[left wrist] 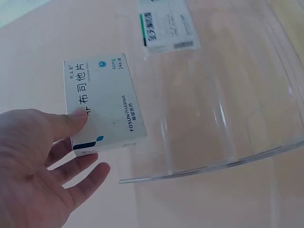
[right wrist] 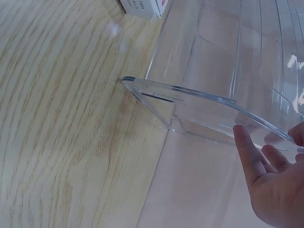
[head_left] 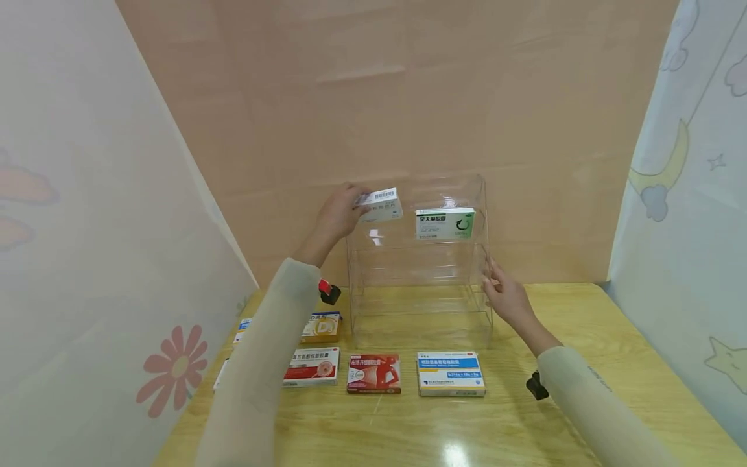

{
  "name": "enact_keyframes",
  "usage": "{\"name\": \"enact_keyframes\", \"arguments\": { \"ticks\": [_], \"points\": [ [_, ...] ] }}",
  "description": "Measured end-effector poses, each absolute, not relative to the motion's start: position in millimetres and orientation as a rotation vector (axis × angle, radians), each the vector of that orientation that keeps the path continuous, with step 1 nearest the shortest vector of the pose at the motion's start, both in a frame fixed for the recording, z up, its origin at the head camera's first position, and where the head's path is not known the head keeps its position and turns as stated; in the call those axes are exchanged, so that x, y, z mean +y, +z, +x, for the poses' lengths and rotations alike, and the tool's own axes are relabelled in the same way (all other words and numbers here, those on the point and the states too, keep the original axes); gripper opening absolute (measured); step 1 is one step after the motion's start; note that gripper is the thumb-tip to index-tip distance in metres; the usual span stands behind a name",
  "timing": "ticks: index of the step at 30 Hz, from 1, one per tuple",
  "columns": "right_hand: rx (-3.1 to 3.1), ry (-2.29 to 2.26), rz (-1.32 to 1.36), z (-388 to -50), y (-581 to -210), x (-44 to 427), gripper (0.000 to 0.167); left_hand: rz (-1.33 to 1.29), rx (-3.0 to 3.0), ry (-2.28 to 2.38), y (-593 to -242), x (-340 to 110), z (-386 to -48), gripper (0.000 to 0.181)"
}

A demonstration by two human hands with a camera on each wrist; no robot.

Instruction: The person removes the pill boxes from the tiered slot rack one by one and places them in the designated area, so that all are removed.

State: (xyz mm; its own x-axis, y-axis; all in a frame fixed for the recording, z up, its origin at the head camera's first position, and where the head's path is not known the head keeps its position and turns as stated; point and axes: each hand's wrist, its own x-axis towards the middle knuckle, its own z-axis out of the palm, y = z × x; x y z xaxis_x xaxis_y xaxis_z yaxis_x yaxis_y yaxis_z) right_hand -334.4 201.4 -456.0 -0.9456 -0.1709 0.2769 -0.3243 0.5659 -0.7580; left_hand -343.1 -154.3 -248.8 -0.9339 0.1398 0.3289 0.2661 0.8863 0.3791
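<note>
A clear tiered display rack (head_left: 421,313) stands at the back of the table. My left hand (head_left: 338,217) pinches a white medicine box (head_left: 382,206) at its left end, up by the rack's top tier. In the left wrist view the thumb lies across the printed face of that white box (left wrist: 104,104), which is tilted. A white-and-green medicine box (head_left: 445,224) sits on the right side of an upper tier. Lower down, my right hand (head_left: 509,299) grips the rack's right side panel. Its thumb and fingers are on the panel edge in the right wrist view, partly cut off.
On the wooden table (head_left: 373,434) lie a red box (head_left: 373,373), a blue-and-white box (head_left: 450,374), a red-and-white box (head_left: 320,368) and a yellow box (head_left: 324,327). My left sleeve covers part of the boxes at the left. A hanging backdrop stands behind the rack.
</note>
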Motion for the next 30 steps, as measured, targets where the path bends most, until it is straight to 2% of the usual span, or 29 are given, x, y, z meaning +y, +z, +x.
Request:
{"name": "enact_keyframes", "arguments": {
  "ticks": [5,12,30],
  "points": [
    [-2.589,1.395,0.398,-335.3,-453.8,202.4,0.061,-0.404,-2.766,-0.643,-254.6,-158.0,-323.1,0.040],
    [-2.598,1.450,0.390,-333.7,-452.0,206.7,0.065,-0.562,-2.873,-0.894,-283.1,-170.6,-295.0,0.036],
    [-2.616,1.445,0.413,-332.4,-445.2,212.1,0.065,-0.574,-2.944,-1.159,-326.4,-192.4,-263.8,0.033]
  ]
}}
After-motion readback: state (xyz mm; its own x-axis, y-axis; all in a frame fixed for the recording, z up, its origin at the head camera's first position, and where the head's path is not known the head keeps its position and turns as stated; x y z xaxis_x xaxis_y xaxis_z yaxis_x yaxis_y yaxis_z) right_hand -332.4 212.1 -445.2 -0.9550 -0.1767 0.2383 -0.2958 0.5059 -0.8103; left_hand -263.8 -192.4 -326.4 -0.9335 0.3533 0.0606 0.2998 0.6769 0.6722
